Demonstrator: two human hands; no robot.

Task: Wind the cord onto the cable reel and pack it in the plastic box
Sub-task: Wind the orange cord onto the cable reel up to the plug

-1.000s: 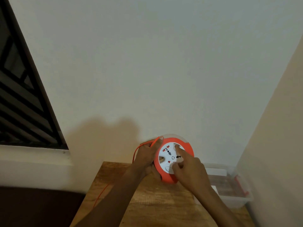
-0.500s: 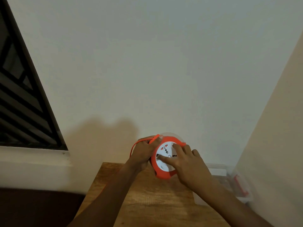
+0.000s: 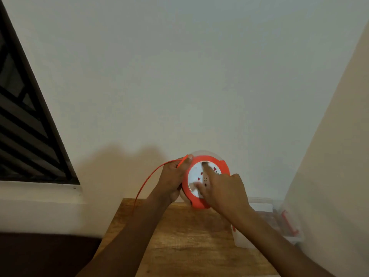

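Gripping the cable reel [image 3: 207,204] with cord [image 3: 151,174] pinched, left hand [image 3: 173,180] steadies while right hand [image 3: 221,188] fingers turn its face; winding seems unfinished, needing more turns.

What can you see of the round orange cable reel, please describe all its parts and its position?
The round orange plastic cable reel has a white socket face with small red and dark marks and a clear rim behind it. It is held tilted on edge above the far end of the wooden table. The left hand grips its left rim, where the thin orange cord enters. The right hand presses fingers on the white face.
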